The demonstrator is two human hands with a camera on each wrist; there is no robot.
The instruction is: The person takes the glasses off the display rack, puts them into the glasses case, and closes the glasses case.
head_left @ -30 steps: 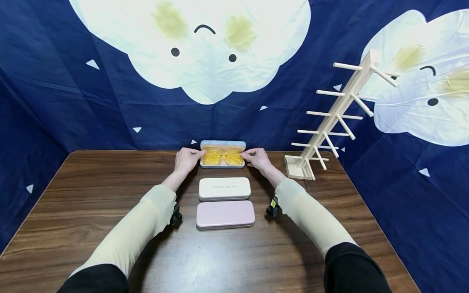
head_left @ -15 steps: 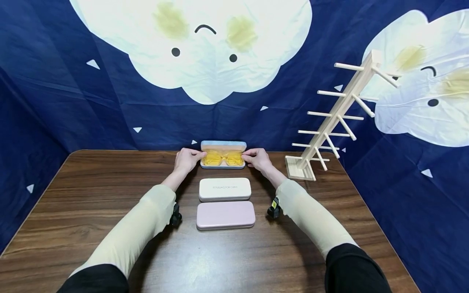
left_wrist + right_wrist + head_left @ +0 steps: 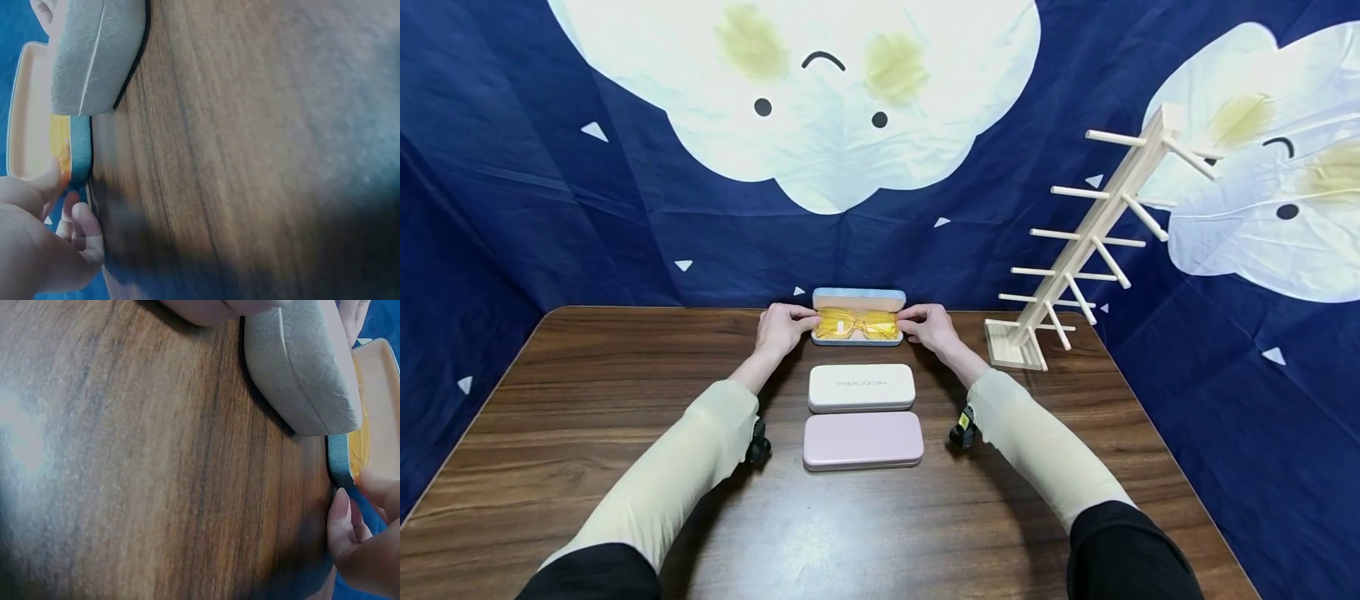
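Note:
A pair of yellow-tinted glasses (image 3: 867, 325) lies in an opened eyeglass case (image 3: 859, 294), blue outside and pale inside, at the table's back edge. My left hand (image 3: 782, 327) pinches the left end of the glasses. On the opposite side, my right hand (image 3: 931, 327) pinches their right end. Both wrist views show fingertips on the yellow glasses (image 3: 59, 134) at the case's corners, partly behind a white case. Closer to me are that closed white case (image 3: 861, 388) with small lettering and a closed pale pink case (image 3: 862, 440).
A wooden rack with several pegs (image 3: 1078, 250) stands at the table's back right, near my right hand. Behind the brown wooden table (image 3: 625, 400) hangs a dark blue curtain with clouds (image 3: 700, 233).
The glasses have shifted slightly in the case, and a bright reflection now shows on the left lens. Both hands stay almost in place at their ends.

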